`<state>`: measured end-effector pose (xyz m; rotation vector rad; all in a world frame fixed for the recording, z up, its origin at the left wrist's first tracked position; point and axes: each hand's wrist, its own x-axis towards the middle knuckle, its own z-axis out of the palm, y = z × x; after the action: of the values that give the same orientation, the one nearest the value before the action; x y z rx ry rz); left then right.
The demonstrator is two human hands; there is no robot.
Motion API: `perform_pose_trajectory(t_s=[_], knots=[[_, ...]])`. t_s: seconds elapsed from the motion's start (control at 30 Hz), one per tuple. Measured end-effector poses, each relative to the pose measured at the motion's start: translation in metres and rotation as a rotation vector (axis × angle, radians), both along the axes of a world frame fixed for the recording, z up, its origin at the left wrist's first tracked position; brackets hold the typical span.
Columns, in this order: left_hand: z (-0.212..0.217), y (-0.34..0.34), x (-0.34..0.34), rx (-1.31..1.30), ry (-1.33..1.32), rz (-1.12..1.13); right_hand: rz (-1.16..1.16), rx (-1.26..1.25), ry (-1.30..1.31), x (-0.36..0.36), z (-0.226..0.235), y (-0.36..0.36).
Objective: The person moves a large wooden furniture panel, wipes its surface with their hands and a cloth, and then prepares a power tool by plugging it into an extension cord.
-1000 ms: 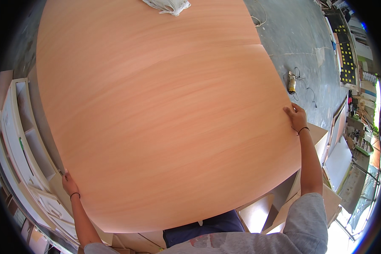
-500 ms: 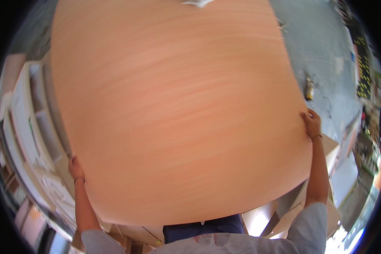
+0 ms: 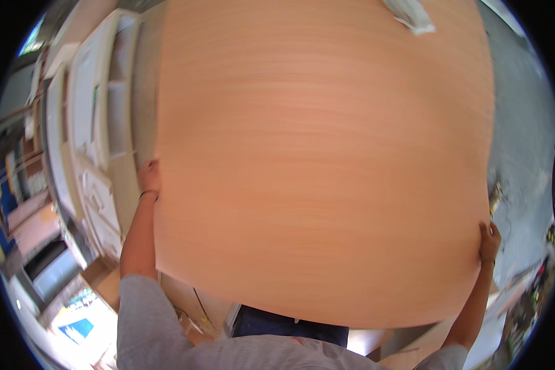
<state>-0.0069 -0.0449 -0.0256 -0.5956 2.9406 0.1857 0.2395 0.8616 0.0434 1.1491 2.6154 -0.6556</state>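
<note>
While the large sheet of pale orange wood veneer board filled most of the view, it was held up in front of the person, its broad face turned toward the camera and its grain running across. The left hand gripped the board's left edge about halfway down, fingers wrapped onto the edge and a dark band at the wrist. The right hand clasped the board's right edge lower down, near the bottom right corner, fingers curled round the rim. A crumpled whitish piece of plastic or paper lay against the board's top right part. To the left of the board stood white cabinet units with open shelves, seen bent by the lens. To the right of the board lay grey concrete floor. Below the board's lower edge the person's grey shirt showed, and dark blue trousers just under the rim.
</note>
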Motion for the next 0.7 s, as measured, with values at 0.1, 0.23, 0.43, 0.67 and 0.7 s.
perform_pose_trajectory(t_s=[0.1, 0.23, 0.43, 0.67, 0.7], knots=[[0.010, 0.028, -0.011, -0.008, -0.056, 0.108, -0.134, -0.132, 0.020, 0.004, 0.001, -0.002], [0.027, 0.035, -0.015, 0.001, -0.122, 0.198, -0.228, -0.155, -0.003, 0.000, 0.003, -0.016], [-0.035, -0.004, -0.001, 0.158, 0.046, -0.170, -0.156, -0.190, 0.034, 0.009, 0.019, -0.009], [0.006, 0.029, -0.013, 0.046, -0.183, 0.113, -0.238, 0.048, -0.101, -0.017, 0.005, -0.014], [0.005, 0.027, -0.016, 0.042, -0.170, 0.097, -0.270, 0.026, -0.083, -0.010, -0.001, -0.010]])
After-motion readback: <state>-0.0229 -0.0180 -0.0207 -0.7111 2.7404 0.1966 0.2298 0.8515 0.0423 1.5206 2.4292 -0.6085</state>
